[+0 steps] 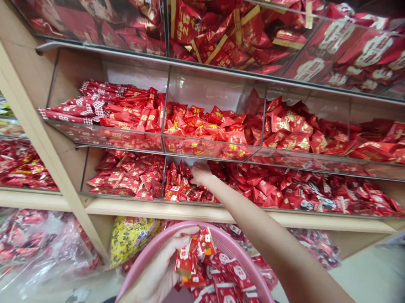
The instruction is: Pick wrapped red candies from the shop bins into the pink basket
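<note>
My left hand (168,263) is closed around a few small red candy packets (191,258) with gold edges, held over a pink plastic basket (145,248). Inside the basket lie several dark red packets (229,299) with white print. My right hand (201,173) reaches into a compartment of the lowest shelf, among red candy packets (178,179). Its fingertips are partly hidden there, so I cannot see whether it grips any.
Clear dividers split the wooden shelves (219,214) into bins of red packets (204,124). A clear front panel (206,147) edges the middle shelf. Below stand a yellow bag (131,238) and clear plastic bags of packets (35,242) on the floor.
</note>
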{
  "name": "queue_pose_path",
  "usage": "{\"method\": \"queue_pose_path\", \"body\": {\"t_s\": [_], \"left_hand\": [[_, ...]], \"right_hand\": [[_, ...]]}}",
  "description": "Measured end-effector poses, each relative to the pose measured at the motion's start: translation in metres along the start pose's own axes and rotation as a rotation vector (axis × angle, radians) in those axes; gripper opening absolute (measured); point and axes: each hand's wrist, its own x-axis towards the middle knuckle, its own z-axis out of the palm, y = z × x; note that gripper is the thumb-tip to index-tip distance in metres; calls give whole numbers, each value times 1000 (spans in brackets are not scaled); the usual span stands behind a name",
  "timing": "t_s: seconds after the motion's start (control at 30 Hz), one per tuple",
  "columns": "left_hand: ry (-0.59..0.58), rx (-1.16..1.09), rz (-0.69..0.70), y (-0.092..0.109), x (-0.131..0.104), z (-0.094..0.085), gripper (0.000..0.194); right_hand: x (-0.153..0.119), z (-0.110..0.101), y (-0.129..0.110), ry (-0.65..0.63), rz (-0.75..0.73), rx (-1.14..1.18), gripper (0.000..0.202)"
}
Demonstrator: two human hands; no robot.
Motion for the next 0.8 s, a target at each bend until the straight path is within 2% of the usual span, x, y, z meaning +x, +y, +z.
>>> {"method": "queue_pose_path", "body": {"t_s": [0.13, 0.33, 0.57, 0.7, 0.8], "left_hand": [[24, 11, 7, -1, 0, -1, 38], [2, 0, 1, 0, 2, -1, 41], [-2, 5, -15, 0, 0, 0, 39], [6, 11, -6, -1, 0, 0, 36], [8, 5, -2, 0, 0, -1, 35]], "right_hand": [[4, 8, -7, 37, 46, -54, 53], [1, 11, 3, 86, 50, -82, 26], [-2, 16, -3, 77, 68, -107, 38], [-1, 20, -9, 131, 92, -109, 26], [2, 22, -8, 156, 136, -93, 32]]}}
